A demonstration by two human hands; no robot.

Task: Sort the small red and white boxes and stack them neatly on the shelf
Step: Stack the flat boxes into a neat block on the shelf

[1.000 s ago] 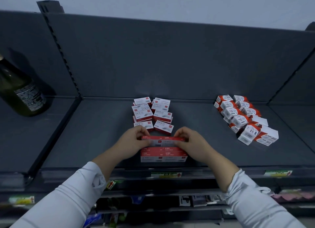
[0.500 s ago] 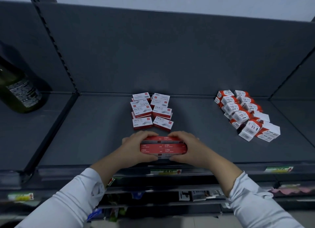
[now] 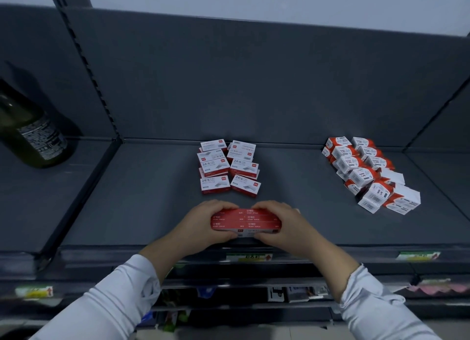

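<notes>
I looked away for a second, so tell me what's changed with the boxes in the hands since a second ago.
Both hands, left and right, closed in around the red box stack, squaring it into one tidy block near the shelf's front edge. The staple boxes behind, the paper clip boxes and the bottle stayed put.

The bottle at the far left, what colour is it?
Dark green glass bottle, with a dark printed label; head view.

Dark bottle (image 3: 30, 133), perhaps glass, far left
</notes>
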